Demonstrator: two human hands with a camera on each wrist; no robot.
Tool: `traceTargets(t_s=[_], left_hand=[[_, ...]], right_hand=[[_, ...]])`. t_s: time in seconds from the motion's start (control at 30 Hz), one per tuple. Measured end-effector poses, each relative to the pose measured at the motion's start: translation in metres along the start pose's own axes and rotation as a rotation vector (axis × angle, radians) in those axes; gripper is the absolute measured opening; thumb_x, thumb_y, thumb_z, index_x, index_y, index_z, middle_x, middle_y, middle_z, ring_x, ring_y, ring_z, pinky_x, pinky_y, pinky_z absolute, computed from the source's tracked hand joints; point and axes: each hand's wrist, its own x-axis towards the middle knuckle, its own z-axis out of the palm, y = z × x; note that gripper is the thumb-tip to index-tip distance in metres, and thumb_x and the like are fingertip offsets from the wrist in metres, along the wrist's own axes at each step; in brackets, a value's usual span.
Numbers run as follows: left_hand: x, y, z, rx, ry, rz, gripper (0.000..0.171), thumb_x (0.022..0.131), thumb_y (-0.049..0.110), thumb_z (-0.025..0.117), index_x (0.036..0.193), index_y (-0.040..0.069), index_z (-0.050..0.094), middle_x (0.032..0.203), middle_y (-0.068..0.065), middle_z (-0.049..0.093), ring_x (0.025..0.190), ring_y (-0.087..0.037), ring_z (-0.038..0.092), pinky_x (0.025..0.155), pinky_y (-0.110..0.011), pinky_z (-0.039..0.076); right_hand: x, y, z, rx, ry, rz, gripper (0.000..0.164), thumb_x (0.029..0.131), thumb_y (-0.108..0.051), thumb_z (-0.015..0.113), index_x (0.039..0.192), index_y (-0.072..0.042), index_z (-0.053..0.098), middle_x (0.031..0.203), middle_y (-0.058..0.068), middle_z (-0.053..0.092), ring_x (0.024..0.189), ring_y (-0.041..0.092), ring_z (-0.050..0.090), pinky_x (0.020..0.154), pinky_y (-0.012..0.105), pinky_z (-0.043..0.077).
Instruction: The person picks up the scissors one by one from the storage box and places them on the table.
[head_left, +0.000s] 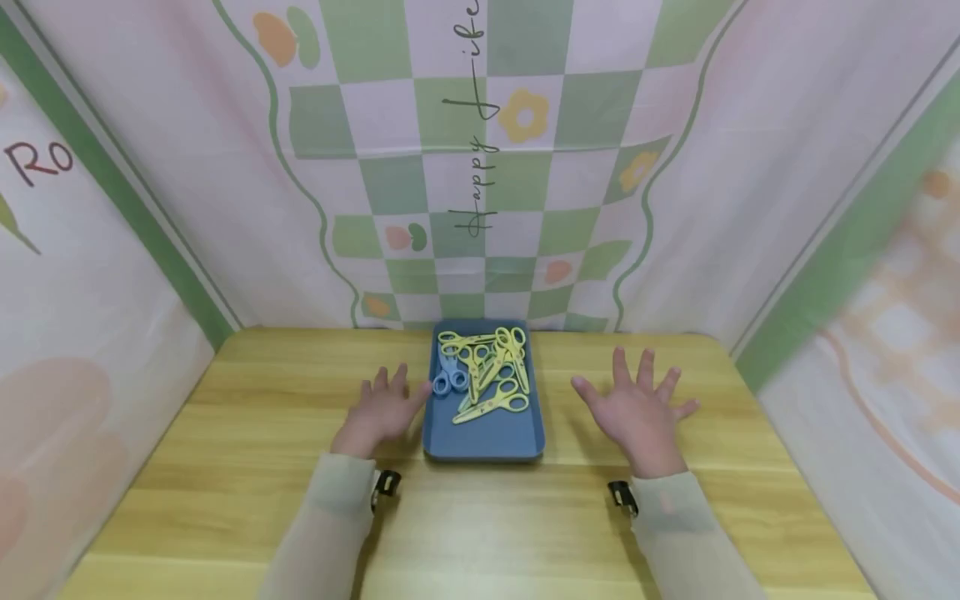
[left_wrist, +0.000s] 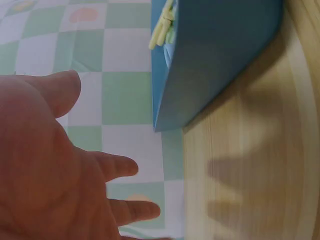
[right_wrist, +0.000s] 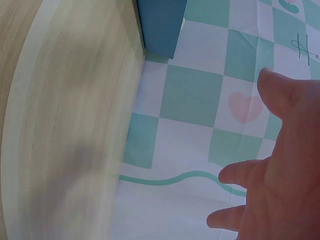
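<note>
A blue tray stands on the table and holds several yellow scissors in a loose pile. A pair of blue scissors lies at the tray's left side, and a bit of green shows under the yellow ones. My left hand is just left of the tray, fingers spread and holding nothing; its thumb is near the tray's edge. To the right of the tray, and farther from it, my right hand has its fingers spread wide, also holding nothing. The left wrist view shows the tray's outer wall beyond the thumb.
The wooden table reaches back to a checked cloth curtain, against which the tray's far end stands. Cloth walls also rise on the left and right sides. A black wrist strap sits at the left sleeve cuff, another at the right.
</note>
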Motion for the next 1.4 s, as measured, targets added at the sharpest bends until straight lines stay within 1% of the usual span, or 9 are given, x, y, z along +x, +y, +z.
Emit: traceTargets(t_s=[0.13, 0.23, 0.37, 0.5, 0.63, 0.8, 0.93, 1.03, 1.4], left_hand=[[0.007, 0.002, -0.003, -0.107, -0.009, 0.055, 0.095, 0.095, 0.074, 0.033, 0.159, 0.007, 0.015, 0.158, -0.027, 0.021, 0.141, -0.049, 0.024, 0.112, -0.065, 0.022], [0.014, 0.002, -0.003, -0.183, -0.019, 0.052, 0.089, 0.097, 0.065, 0.042, 0.158, 0.005, 0.017, 0.154, -0.025, 0.032, 0.14, -0.045, 0.03, 0.112, -0.062, 0.025], [0.024, 0.0, -0.002, -0.264, -0.015, 0.027, 0.083, 0.099, 0.058, 0.048, 0.157, 0.004, 0.023, 0.148, -0.023, 0.043, 0.132, -0.042, 0.043, 0.109, -0.061, 0.032], [0.031, -0.002, -0.002, -0.302, -0.018, 0.003, 0.073, 0.101, 0.048, 0.051, 0.154, 0.004, 0.03, 0.13, -0.02, 0.059, 0.101, -0.034, 0.064, 0.1, -0.055, 0.045], [0.036, -0.003, 0.0, -0.34, -0.04, -0.001, 0.061, 0.102, 0.038, 0.053, 0.152, 0.007, 0.036, 0.118, -0.014, 0.063, 0.076, -0.026, 0.065, 0.09, -0.049, 0.05], [0.041, -0.001, 0.002, -0.376, -0.055, 0.002, 0.053, 0.101, 0.028, 0.056, 0.146, 0.004, 0.045, 0.126, -0.017, 0.062, 0.075, -0.021, 0.068, 0.091, -0.048, 0.052], [0.043, 0.0, 0.006, -0.463, -0.096, -0.006, 0.048, 0.101, 0.018, 0.058, 0.144, 0.001, 0.047, 0.119, -0.019, 0.064, 0.071, -0.024, 0.069, 0.07, -0.039, 0.059], [0.044, -0.001, 0.008, -0.51, -0.105, -0.014, 0.047, 0.1, 0.014, 0.059, 0.145, 0.003, 0.048, 0.117, -0.017, 0.064, 0.072, -0.025, 0.069, 0.063, -0.036, 0.06], [0.046, 0.003, 0.009, -0.489, -0.099, 0.019, 0.05, 0.097, 0.009, 0.058, 0.146, 0.005, 0.048, 0.111, -0.015, 0.067, 0.071, -0.025, 0.069, 0.065, -0.035, 0.058]], right_hand=[[0.001, 0.0, -0.001, 0.006, -0.006, -0.006, 0.111, 0.083, -0.088, 0.017, 0.159, -0.009, 0.009, 0.157, 0.032, -0.015, 0.129, 0.06, -0.029, 0.08, 0.087, -0.019], [0.002, 0.0, -0.002, 0.011, -0.014, -0.005, 0.111, 0.083, -0.088, 0.017, 0.159, -0.008, 0.008, 0.157, 0.032, -0.015, 0.129, 0.06, -0.029, 0.081, 0.088, -0.018], [0.002, 0.001, -0.002, 0.016, -0.019, -0.001, 0.111, 0.084, -0.088, 0.017, 0.159, -0.008, 0.008, 0.156, 0.033, -0.016, 0.129, 0.06, -0.029, 0.083, 0.087, -0.018], [0.001, 0.001, -0.003, 0.023, -0.025, 0.003, 0.11, 0.084, -0.088, 0.016, 0.159, -0.007, 0.008, 0.156, 0.033, -0.015, 0.13, 0.061, -0.028, 0.083, 0.087, -0.018], [0.0, 0.002, -0.004, 0.028, -0.033, 0.008, 0.11, 0.084, -0.087, 0.016, 0.159, -0.007, 0.008, 0.156, 0.033, -0.014, 0.131, 0.061, -0.026, 0.083, 0.087, -0.017], [0.0, 0.004, -0.005, 0.027, -0.031, 0.009, 0.109, 0.085, -0.087, 0.016, 0.159, -0.007, 0.007, 0.156, 0.033, -0.015, 0.132, 0.061, -0.026, 0.082, 0.088, -0.017], [0.001, 0.004, -0.005, 0.024, -0.038, 0.002, 0.109, 0.085, -0.086, 0.016, 0.159, -0.007, 0.007, 0.156, 0.033, -0.015, 0.131, 0.061, -0.025, 0.081, 0.088, -0.017], [0.0, 0.003, -0.005, 0.027, -0.053, 0.001, 0.108, 0.086, -0.086, 0.017, 0.159, -0.007, 0.007, 0.156, 0.033, -0.015, 0.132, 0.061, -0.025, 0.081, 0.088, -0.017], [0.001, 0.002, -0.004, 0.029, -0.071, 0.0, 0.109, 0.085, -0.086, 0.015, 0.159, -0.007, 0.006, 0.156, 0.033, -0.015, 0.132, 0.06, -0.025, 0.081, 0.089, -0.016]])
